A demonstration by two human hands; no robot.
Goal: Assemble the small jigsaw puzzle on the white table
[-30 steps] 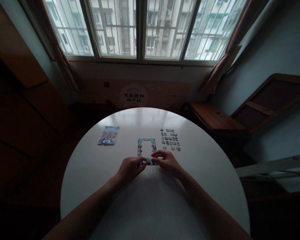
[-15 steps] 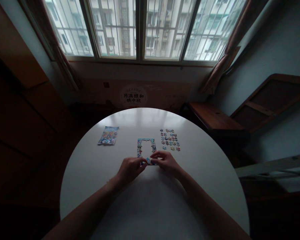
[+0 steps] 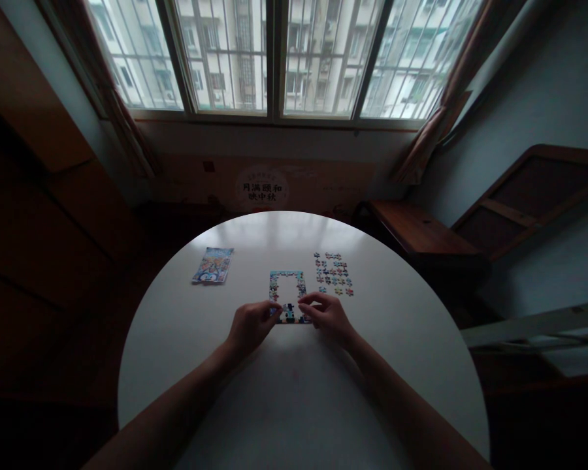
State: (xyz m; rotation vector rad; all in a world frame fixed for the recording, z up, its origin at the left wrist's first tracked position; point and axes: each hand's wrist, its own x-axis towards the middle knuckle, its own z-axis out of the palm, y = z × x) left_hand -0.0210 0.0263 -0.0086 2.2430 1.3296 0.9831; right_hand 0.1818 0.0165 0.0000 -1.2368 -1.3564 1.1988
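Observation:
A jigsaw puzzle frame [image 3: 273,287], its border joined and its middle mostly open, lies on the white table in front of me. My left hand [image 3: 249,324] is at the lower left of the frame, thumb and forefinger pinched on a small puzzle piece [image 3: 285,307]. Joined pieces [image 3: 290,314] show at the bottom middle, between my hands. Over the lower right side of the border, my right hand [image 3: 327,314] has its thumb and fingers slightly apart, with nothing visible between them. It hides part of that side.
Loose puzzle pieces [image 3: 334,273] lie in rough rows right of the frame. A colourful printed picture sheet [image 3: 212,266] lies to the left. The round white table [image 3: 186,365] ends in a curved edge, with a wooden bench [image 3: 421,228] beyond it at right.
My left hand has drawn back slightly to the left and up, holding a piece. My right hand has shifted slightly right, its fingertips closer together. More of the bottom pieces show.

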